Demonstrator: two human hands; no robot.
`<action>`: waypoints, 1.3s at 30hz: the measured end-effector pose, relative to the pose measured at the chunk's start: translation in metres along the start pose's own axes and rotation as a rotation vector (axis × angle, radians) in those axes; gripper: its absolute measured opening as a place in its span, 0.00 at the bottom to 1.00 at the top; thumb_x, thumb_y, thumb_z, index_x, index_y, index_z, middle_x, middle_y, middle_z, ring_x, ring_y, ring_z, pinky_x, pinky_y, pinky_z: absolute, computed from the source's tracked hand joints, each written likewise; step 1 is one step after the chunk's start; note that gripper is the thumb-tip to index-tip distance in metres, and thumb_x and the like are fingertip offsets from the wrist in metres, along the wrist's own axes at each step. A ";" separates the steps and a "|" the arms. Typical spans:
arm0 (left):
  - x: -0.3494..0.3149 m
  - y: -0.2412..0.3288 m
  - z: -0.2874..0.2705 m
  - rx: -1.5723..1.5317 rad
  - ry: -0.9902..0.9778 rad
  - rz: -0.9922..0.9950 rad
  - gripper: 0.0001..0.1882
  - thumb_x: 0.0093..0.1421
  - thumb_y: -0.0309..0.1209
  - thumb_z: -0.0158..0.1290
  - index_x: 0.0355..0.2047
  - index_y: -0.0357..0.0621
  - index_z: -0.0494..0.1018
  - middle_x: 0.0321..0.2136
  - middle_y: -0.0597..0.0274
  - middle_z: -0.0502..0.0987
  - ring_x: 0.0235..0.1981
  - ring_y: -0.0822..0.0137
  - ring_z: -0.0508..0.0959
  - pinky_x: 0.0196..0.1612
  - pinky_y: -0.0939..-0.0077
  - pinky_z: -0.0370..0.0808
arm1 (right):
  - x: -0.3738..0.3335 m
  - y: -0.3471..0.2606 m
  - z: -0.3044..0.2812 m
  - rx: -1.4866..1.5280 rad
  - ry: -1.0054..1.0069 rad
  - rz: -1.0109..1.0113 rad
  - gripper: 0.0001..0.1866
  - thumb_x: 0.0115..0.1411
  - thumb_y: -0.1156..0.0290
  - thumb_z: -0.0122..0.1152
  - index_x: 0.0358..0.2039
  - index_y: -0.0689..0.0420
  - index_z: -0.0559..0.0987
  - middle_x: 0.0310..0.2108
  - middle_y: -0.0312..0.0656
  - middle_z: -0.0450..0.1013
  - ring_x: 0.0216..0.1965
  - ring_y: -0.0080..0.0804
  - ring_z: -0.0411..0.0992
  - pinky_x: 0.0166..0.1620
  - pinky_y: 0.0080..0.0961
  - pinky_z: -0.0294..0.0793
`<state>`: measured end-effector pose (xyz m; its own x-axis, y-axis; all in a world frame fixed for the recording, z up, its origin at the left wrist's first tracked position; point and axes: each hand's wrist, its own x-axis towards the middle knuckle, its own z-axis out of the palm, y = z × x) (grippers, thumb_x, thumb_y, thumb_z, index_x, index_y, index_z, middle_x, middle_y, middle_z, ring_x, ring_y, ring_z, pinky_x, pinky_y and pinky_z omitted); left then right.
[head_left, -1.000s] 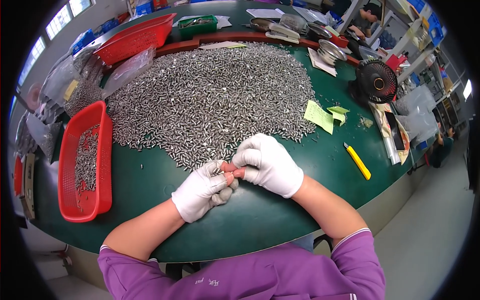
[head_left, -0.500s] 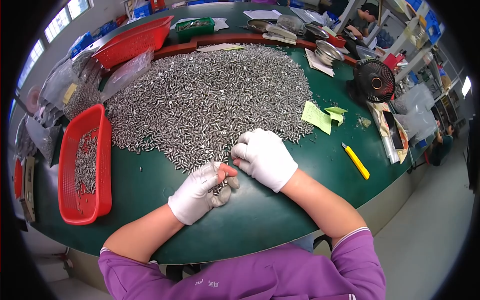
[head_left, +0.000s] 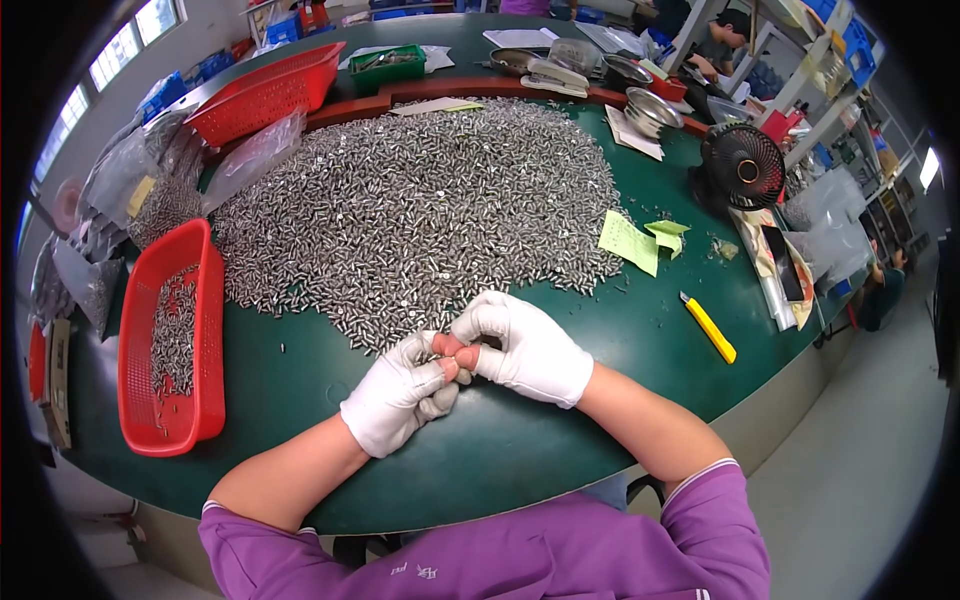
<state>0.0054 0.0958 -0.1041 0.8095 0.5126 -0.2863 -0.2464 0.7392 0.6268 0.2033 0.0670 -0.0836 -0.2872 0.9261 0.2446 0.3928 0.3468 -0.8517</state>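
A broad heap of small, shiny metal pins covers the middle of the green table. Just in front of its near edge, my left hand and my right hand meet, both in white gloves with bare fingertips showing. The left fingers are curled in; the pins seen in that palm half a second ago are mostly hidden now. My right thumb and fingers are pinched together against the left fingertips. Whatever sits in that pinch is too small and covered to make out.
A red plastic basket with some pins stands at left. To the right lie a yellow utility knife, green paper notes and a black fan. Another red basket and a green tray are at the back.
My right hand has come from the heap's edge toward me, and its fingertips now touch those of my left hand. The left fingers have closed more over the pins.
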 end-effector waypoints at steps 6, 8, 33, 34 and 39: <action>0.000 0.002 0.002 0.060 0.090 -0.016 0.11 0.62 0.42 0.52 0.35 0.51 0.69 0.28 0.66 0.70 0.20 0.76 0.62 0.24 0.83 0.59 | 0.002 0.006 -0.009 -0.294 0.203 0.013 0.05 0.52 0.72 0.62 0.31 0.55 0.80 0.29 0.40 0.71 0.34 0.35 0.71 0.39 0.26 0.72; -0.001 0.003 -0.003 0.028 0.030 -0.036 0.10 0.62 0.40 0.52 0.36 0.50 0.70 0.31 0.69 0.73 0.31 0.77 0.71 0.31 0.86 0.69 | 0.006 0.014 -0.014 -0.331 0.283 -0.016 0.06 0.52 0.73 0.62 0.32 0.55 0.80 0.26 0.40 0.71 0.32 0.35 0.71 0.37 0.28 0.71; 0.000 0.002 -0.005 -0.016 0.028 -0.020 0.12 0.62 0.36 0.53 0.43 0.47 0.70 0.32 0.67 0.74 0.28 0.78 0.71 0.32 0.87 0.70 | 0.004 0.011 -0.014 -0.376 0.231 0.005 0.06 0.50 0.71 0.64 0.29 0.55 0.78 0.29 0.40 0.70 0.32 0.35 0.70 0.38 0.29 0.71; 0.000 0.001 -0.006 -0.029 -0.001 -0.003 0.11 0.61 0.33 0.55 0.43 0.47 0.69 0.31 0.68 0.74 0.27 0.79 0.70 0.31 0.87 0.69 | 0.004 0.003 -0.012 -0.193 0.170 0.120 0.05 0.52 0.71 0.64 0.30 0.56 0.78 0.30 0.40 0.70 0.34 0.31 0.70 0.39 0.26 0.70; 0.003 -0.002 -0.002 -0.053 0.001 0.005 0.10 0.61 0.29 0.54 0.42 0.48 0.69 0.31 0.68 0.75 0.24 0.82 0.69 0.27 0.92 0.65 | -0.003 -0.007 0.000 -0.076 0.038 0.100 0.07 0.53 0.69 0.64 0.32 0.56 0.79 0.30 0.41 0.71 0.33 0.34 0.71 0.39 0.27 0.72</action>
<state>0.0065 0.0970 -0.1076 0.8077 0.5169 -0.2836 -0.2787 0.7587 0.5888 0.2015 0.0619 -0.0784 -0.2105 0.9610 0.1793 0.4832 0.2618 -0.8355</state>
